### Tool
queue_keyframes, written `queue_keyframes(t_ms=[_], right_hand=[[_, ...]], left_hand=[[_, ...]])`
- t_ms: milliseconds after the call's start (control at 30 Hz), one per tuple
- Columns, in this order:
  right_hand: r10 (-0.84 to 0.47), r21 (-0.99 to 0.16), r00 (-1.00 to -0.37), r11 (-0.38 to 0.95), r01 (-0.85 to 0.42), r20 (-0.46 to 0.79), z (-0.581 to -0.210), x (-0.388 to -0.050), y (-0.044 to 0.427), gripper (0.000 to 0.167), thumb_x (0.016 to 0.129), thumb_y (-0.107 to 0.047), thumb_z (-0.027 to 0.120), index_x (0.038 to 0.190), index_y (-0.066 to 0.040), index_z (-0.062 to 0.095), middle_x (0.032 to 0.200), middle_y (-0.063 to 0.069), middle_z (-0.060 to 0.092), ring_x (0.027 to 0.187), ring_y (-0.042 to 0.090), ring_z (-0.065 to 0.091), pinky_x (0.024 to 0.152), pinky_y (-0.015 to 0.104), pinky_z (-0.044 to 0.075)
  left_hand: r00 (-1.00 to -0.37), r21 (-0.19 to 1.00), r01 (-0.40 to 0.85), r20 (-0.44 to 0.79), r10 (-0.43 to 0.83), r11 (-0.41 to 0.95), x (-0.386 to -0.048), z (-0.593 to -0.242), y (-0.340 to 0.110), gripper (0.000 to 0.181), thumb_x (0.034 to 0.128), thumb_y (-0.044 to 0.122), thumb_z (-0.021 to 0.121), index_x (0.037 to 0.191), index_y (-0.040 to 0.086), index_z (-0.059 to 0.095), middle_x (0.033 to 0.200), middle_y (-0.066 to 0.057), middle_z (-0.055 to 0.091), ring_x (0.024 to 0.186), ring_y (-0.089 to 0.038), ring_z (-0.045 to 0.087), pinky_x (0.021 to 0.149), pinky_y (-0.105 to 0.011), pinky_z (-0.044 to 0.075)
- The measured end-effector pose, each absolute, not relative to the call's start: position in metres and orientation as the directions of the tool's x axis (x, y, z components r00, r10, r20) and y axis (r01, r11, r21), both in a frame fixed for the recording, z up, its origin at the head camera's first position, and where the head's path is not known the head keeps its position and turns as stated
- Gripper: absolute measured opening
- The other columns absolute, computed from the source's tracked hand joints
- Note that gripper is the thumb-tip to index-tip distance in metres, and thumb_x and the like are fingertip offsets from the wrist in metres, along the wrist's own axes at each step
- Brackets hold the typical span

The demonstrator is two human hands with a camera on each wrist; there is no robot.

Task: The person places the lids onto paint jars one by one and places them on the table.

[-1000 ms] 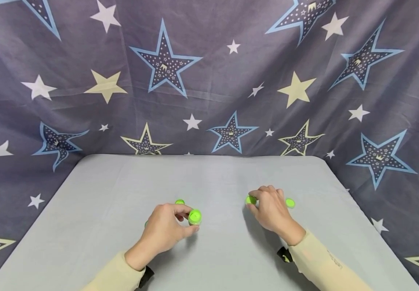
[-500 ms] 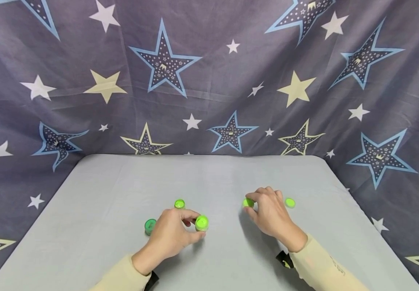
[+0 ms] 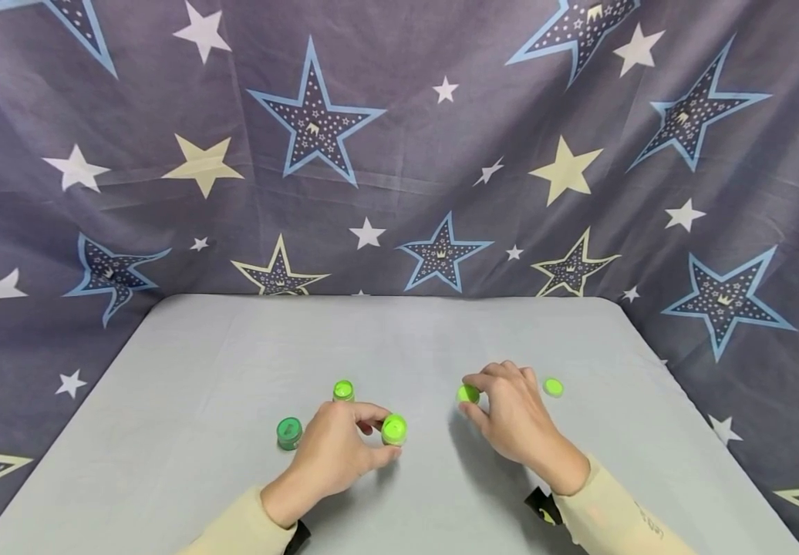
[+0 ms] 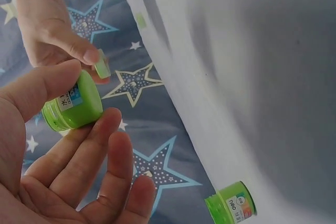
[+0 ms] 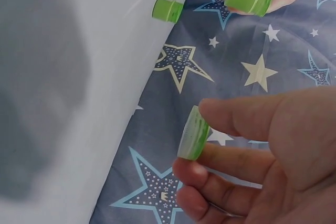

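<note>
Between thumb and fingers my left hand [image 3: 339,451] pinches a small bright green paint jar [image 3: 394,430], held above the table; its label shows in the left wrist view. My right hand [image 3: 514,416] pinches a round green lid [image 3: 468,394] by its edge, a short way right of the jar. A second bright green jar [image 3: 343,390] stands just behind my left hand, partly hidden by it. To the left of that hand stands a darker green jar [image 3: 289,433]. Another light green lid [image 3: 554,387] lies flat on the table beyond my right hand.
A pale grey cloth covers the table [image 3: 233,347]. Behind it hangs a dark curtain [image 3: 399,154] printed with stars. Each wrist carries a black strap-like piece at the sleeve's end.
My left hand has moved right with the jar, uncovering the darker green jar. My right hand has shifted slightly left and nearer with the lid, so jar and lid are closer together.
</note>
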State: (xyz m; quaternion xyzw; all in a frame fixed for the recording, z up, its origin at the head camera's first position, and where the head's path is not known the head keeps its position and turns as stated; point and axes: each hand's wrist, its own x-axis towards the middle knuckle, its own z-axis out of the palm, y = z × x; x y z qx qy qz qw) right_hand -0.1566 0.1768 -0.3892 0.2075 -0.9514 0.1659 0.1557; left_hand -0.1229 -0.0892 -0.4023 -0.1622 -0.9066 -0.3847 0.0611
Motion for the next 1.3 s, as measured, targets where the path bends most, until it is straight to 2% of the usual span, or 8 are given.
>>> queue_keyframes(t_ms=[233,500,967,1300], right_hand=[[-0.362,-0.250,-0.850,0.845,-0.472,0.381,-0.385,-0.152,0.174,0.031,0.080,-0.022,0.089,0.106,-0.009,0.079,0.093,-0.003,0.070,0.090,0.020,0.058,0.078,0.039,0.034],[-0.383,-0.243,-0.830,0.830,-0.502,0.406,-0.383,-0.147,0.172,0.031,0.079,-0.021,0.090,0.106,-0.009,0.079,0.090,-0.005,0.069,0.088,0.017,0.057,0.078,0.037,0.034],[-0.405,-0.263,-0.827,0.812,-0.522,0.389,-0.372,-0.136,0.165,0.031,0.082,-0.025,0.088,0.109,-0.012,0.079,0.094,-0.007,0.069,0.091,0.015,0.057,0.080,0.036,0.033],[-0.431,-0.273,-0.808,0.786,-0.555,0.402,-0.368,-0.127,0.160,0.032,0.082,-0.025,0.088,0.109,-0.012,0.079,0.096,-0.007,0.070,0.092,0.014,0.057,0.082,0.036,0.034]], left_hand=[[-0.932,0.671,0.363,0.250,0.264,0.647,-0.122,-0.404,-0.086,0.029,0.0691,0.025,0.096,0.093,0.029,0.080,0.084,0.023,0.070,0.080,-0.007,0.063,0.067,-0.023,0.048],[-0.941,0.698,0.332,0.197,0.275,0.634,-0.118,-0.405,-0.080,0.028,0.0712,0.026,0.095,0.094,0.031,0.080,0.084,0.023,0.069,0.083,-0.010,0.064,0.066,-0.024,0.047],[-0.935,0.725,0.336,0.180,0.306,0.601,-0.115,-0.406,-0.067,0.027,0.0717,0.025,0.095,0.095,0.028,0.081,0.084,0.018,0.070,0.081,-0.012,0.065,0.065,-0.024,0.048],[-0.932,0.726,0.339,0.175,0.316,0.599,-0.114,-0.410,-0.060,0.026,0.0726,0.026,0.094,0.094,0.027,0.081,0.084,0.019,0.070,0.081,-0.009,0.063,0.066,-0.024,0.049]])
